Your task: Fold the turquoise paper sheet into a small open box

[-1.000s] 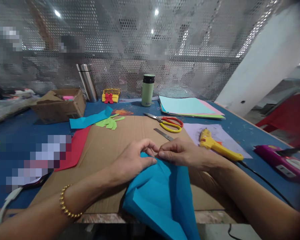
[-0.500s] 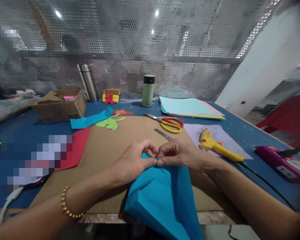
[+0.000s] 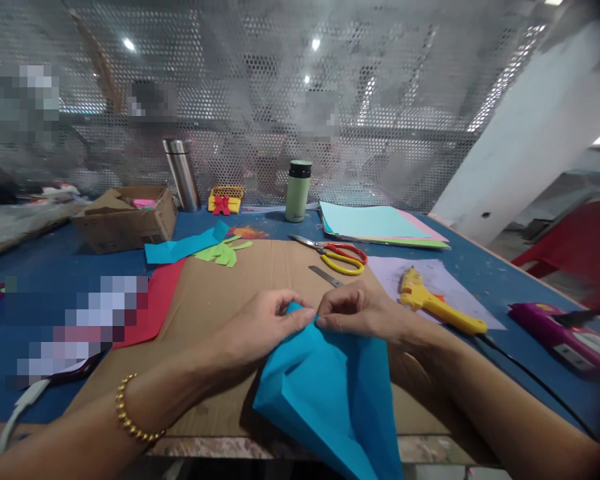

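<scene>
A creased sheet of blue paper hangs from both hands over the front edge of the table. My left hand pinches its top edge between thumb and fingers. Close beside it, my right hand grips the same edge, thumb against curled forefinger. Under the hands lies a flat piece of brown cardboard. Just beyond the right hand are a metal blade and scissors with one red and one yellow handle. Part of the paper's top edge is hidden by the fingers.
On the right, a yellow glue gun rests on lilac paper, near a purple power strip. At the back stand a green bottle, a steel flask, a cardboard box and stacked coloured paper. Green strips lie left.
Both hands stay pinched on the blue paper, with small shifts of the fingers and a slight gap now between the thumbs. The whole view has tilted up a little.
</scene>
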Tool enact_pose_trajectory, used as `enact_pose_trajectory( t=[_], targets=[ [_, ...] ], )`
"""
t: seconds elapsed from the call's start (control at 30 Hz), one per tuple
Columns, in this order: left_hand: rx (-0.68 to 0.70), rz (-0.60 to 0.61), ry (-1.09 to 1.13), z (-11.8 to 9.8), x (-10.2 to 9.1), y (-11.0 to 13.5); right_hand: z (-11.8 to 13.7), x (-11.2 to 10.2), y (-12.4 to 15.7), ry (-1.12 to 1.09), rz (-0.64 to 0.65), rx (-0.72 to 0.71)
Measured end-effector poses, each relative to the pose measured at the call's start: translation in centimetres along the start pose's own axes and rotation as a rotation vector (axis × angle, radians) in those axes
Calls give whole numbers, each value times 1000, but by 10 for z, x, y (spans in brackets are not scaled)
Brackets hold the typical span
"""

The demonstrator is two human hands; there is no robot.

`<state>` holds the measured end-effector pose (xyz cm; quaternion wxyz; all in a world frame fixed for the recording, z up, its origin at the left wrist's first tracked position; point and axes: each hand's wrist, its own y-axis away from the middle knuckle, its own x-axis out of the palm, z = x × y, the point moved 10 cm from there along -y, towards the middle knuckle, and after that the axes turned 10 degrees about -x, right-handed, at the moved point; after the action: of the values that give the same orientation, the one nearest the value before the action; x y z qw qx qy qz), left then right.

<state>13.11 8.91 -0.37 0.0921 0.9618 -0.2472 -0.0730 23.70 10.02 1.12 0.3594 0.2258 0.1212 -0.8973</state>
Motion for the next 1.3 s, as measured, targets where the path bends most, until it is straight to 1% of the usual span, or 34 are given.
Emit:
enact_pose_trajectory(
  t=[0.07,0.2,0.3,0.47,0.53,0.63,0.73,1.03,1.3],
  targets=[
    [-45,11,55,5,-1,0,1,-6,1,7,-43,-1],
    [-180,52,187,15,1,1,4,-14,2,-27,-124,2],
    [-223,41,214,19,0,0,5,-16,4,-51,-156,10],
    [-210,2,169,17,-3,0,6,-14,3,-77,-131,2],
    [-209,-6,155,16,-3,2,8,-16,4,-70,-141,-1],
    [-190,3,148,13,-2,5,12,-18,6,-96,-174,10],
    [-173,16,139,11,-1,6,14,-16,7,-118,-172,26],
    [-169,8,47,16,-3,1,4,-14,3,-17,-118,0],
    [-145,30,17,17,-2,-2,6,-13,3,39,-102,-28]
  ],
)
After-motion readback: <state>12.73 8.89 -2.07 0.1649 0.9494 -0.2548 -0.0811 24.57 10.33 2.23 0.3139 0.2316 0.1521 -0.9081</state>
